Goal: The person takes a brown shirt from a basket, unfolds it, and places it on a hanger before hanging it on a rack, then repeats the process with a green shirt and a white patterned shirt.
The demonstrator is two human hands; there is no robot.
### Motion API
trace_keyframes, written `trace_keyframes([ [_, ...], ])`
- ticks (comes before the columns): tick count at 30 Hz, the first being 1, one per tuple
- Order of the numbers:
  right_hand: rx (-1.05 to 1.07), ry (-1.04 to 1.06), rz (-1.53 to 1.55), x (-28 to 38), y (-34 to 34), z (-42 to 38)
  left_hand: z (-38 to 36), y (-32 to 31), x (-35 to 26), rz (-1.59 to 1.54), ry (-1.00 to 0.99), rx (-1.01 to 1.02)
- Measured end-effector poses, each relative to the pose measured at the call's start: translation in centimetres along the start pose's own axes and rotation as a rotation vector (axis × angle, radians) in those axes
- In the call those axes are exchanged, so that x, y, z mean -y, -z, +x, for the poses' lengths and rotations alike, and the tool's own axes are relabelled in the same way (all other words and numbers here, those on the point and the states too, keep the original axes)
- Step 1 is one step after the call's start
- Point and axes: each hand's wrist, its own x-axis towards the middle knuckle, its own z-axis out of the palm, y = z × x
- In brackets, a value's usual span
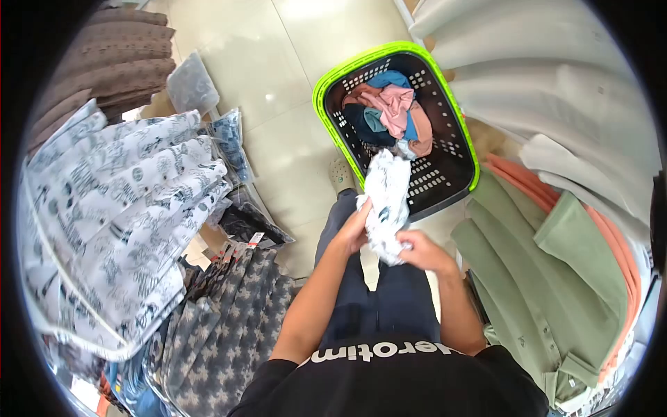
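Note:
Both of my hands grip a bunched white cloth garment [388, 194] with dark printed marks, held in front of my legs. My left hand [355, 228] is closed on its left edge, and my right hand [421, 250] is closed on its lower right end. The garment's upper end overlaps the near side of a black shopping basket [445, 182] with a bright green rim. Inside the basket lies a heap of crumpled clothes [392, 111] in pink, blue, teal and dark colours. How the garment is folded is hidden by its bunching.
White printed shirts [125, 187] and dark patterned shirts [229, 333] hang at the left, with brown garments [118, 55] behind. Plastic-wrapped packages [233, 146] lie on the floor by them. Green shirts [542, 264] and pale garments [535, 83] hang at the right. Tiled floor [271, 76] runs between.

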Motion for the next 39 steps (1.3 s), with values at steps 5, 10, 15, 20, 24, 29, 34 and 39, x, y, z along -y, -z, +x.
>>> trace_keyframes([
  [5,0.303,0.015,-0.231,-0.3,-5.3,-4.9,-4.8,-1.5,4.6,0.142,-0.353,0.075],
  [10,-0.176,-0.318,0.47,-4.5,-4.8,-9.5,-17.4,-9.1,5.8,0.192,-0.461,-0.023],
  [15,-0.072,-0.044,1.042,2.1,-5.4,-12.0,-24.8,-10.6,10.4,0.998,-0.809,0.064],
  [20,0.219,0.115,0.947,8.9,-7.0,-9.2,-28.4,-10.8,15.0,1.428,-1.2,-0.226],
  [24,0.049,0.124,0.71,12.0,-10.3,-10.0,-31.2,-10.0,15.0,0.796,-1.084,-0.125],
  [29,0.034,0.08,0.431,17.1,-15.9,-11.6,-34.2,-7.1,11.9,0.248,-1.239,-0.186],
  [34,0.178,0.025,0.247,19.2,-20.6,-8.9,-36.8,-3.1,7.3,-0.08,-1.158,0.099],
  [39,0.264,0.022,0.187,24.6,-24.4,-7.0,-41.0,-3.1,3.9,-0.266,-1.196,0.297],
])
